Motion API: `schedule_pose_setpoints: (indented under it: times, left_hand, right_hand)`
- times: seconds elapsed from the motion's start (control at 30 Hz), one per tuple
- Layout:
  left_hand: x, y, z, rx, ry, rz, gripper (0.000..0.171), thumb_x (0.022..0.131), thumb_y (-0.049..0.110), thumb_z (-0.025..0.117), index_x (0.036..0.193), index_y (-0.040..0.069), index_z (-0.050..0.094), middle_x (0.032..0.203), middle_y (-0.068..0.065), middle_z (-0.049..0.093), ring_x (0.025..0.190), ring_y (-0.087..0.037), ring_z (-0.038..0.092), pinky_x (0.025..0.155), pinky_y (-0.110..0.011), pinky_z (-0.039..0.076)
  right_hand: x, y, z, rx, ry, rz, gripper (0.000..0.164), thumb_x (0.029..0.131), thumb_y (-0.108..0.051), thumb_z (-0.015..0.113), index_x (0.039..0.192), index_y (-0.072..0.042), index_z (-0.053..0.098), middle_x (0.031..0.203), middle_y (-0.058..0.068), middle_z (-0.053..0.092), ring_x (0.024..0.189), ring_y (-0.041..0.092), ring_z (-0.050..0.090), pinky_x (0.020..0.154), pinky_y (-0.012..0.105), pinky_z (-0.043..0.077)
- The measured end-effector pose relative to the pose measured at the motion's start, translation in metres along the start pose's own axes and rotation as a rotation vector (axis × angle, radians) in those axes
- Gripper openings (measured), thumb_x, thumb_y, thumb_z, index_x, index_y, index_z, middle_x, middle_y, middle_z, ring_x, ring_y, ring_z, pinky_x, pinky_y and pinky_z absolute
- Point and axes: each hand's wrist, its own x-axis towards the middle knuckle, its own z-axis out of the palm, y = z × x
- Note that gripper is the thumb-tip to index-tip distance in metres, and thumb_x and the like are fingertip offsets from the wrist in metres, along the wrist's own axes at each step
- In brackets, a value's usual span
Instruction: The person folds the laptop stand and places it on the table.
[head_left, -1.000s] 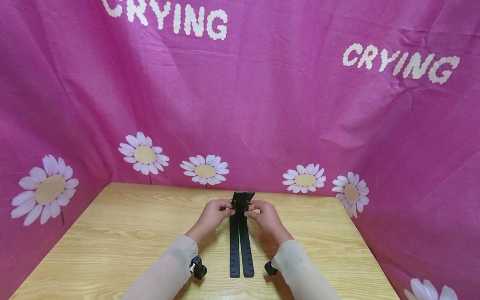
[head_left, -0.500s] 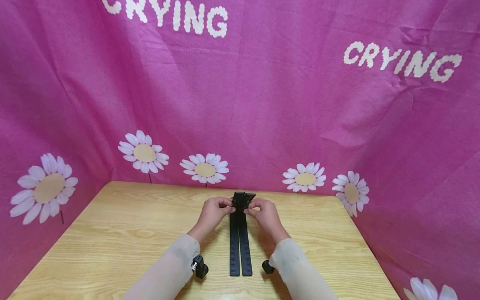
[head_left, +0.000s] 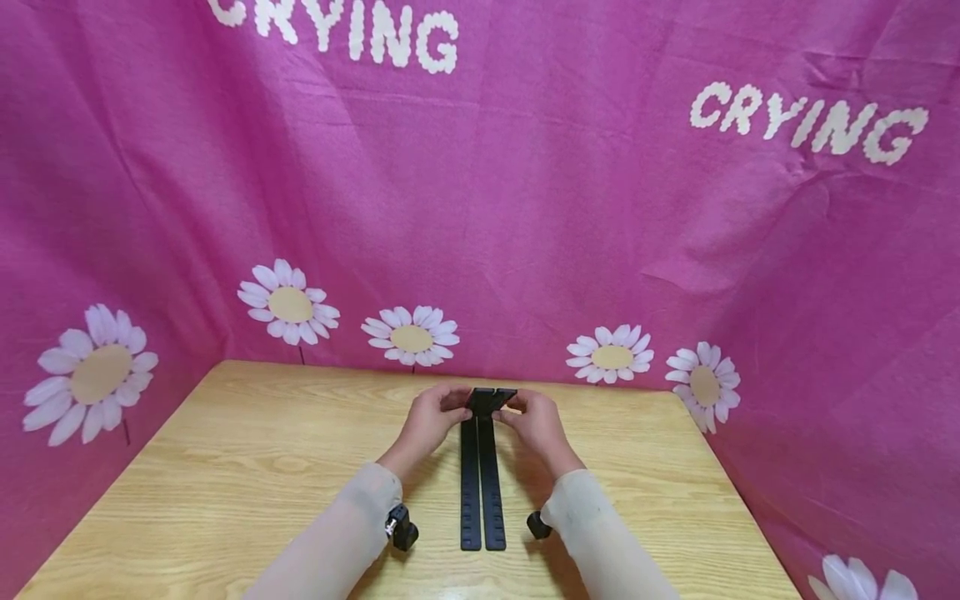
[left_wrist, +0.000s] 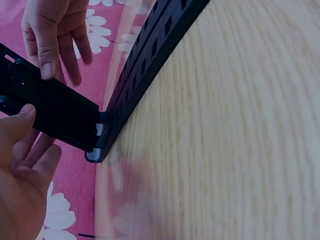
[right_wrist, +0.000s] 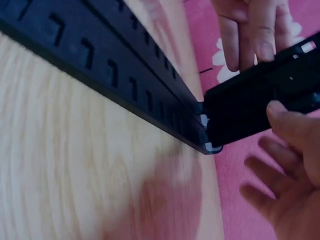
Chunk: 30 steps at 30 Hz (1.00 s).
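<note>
A black foldable stand, which looks like a laptop stand, has two long notched legs [head_left: 470,492] lying side by side on the table. From their far end rises a hinged upper section [head_left: 483,402]. My left hand [head_left: 429,423] holds this section at its left edge, thumb [left_wrist: 20,120] on the near face and fingers behind. On the opposite edge my right hand [head_left: 536,423] holds it likewise, its thumb [right_wrist: 285,117] pressed to the face. In the wrist views the raised section [left_wrist: 55,107] leans back from the legs [right_wrist: 107,70]. Several fingertips are hidden behind it.
The wooden table [head_left: 300,433] spreads to both sides of the stand. A pink cloth [head_left: 525,208] with daisies and white lettering hangs behind it and along both sides. Small black devices [head_left: 403,529] sit at both wrists.
Both hands have shifted their fingers further behind the raised section. Its two halves, which stood at uneven angles half a second ago, now look more level. The near leg ends have drawn slightly closer.
</note>
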Motion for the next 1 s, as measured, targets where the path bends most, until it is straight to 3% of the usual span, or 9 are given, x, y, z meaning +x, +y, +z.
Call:
schedule_pose_setpoints:
  times: [0.17,0.27,0.53,0.77,1.0]
  left_hand:
    - [0.0,0.001,0.002,0.029,-0.033,-0.007,0.026,0.093,-0.001,0.072,0.118,0.001,0.074,0.112,-0.013,0.077,0.106,-0.025,0.072,0.089,-0.035,0.059]
    - [-0.001,0.001,0.001,0.072,-0.037,-0.026,0.02,0.093,0.005,0.073,0.113,0.004,0.077,0.108,-0.009,0.078,0.102,-0.021,0.072,0.088,-0.035,0.058]
    - [0.0,-0.002,-0.005,0.086,-0.089,-0.068,0.021,0.094,0.013,0.075,0.114,0.008,0.079,0.117,-0.007,0.075,0.108,-0.019,0.07,0.094,-0.04,0.057]
    - [-0.004,-0.007,-0.014,0.025,-0.228,-0.109,0.033,0.097,0.017,0.072,0.128,0.009,0.073,0.123,-0.005,0.073,0.115,-0.018,0.067,0.1,-0.039,0.055]
    - [-0.005,-0.013,-0.018,0.038,-0.308,-0.123,0.032,0.097,0.018,0.071,0.129,0.015,0.073,0.128,-0.006,0.07,0.119,-0.019,0.064,0.102,-0.038,0.053]
  right_hand:
    - [0.0,0.006,-0.004,0.176,-0.132,-0.003,0.011,0.091,-0.01,0.077,0.101,-0.007,0.08,0.1,0.008,0.079,0.098,0.017,0.071,0.091,0.038,0.056]
    - [0.0,0.007,-0.007,0.227,-0.19,0.0,0.014,0.094,-0.009,0.073,0.106,-0.006,0.08,0.105,0.01,0.078,0.099,0.014,0.069,0.093,0.036,0.054]
    - [0.0,0.006,-0.013,0.168,-0.249,-0.018,0.015,0.095,-0.011,0.073,0.106,-0.006,0.081,0.106,0.008,0.078,0.094,0.012,0.065,0.089,0.034,0.053]
    - [-0.002,0.013,-0.016,0.173,-0.345,-0.019,0.029,0.096,-0.007,0.07,0.124,-0.013,0.076,0.125,0.006,0.073,0.119,0.019,0.065,0.1,0.04,0.054]
    - [-0.007,0.017,-0.019,0.195,-0.427,-0.027,0.031,0.099,-0.011,0.066,0.129,-0.02,0.073,0.13,0.006,0.07,0.127,0.023,0.061,0.108,0.046,0.049]
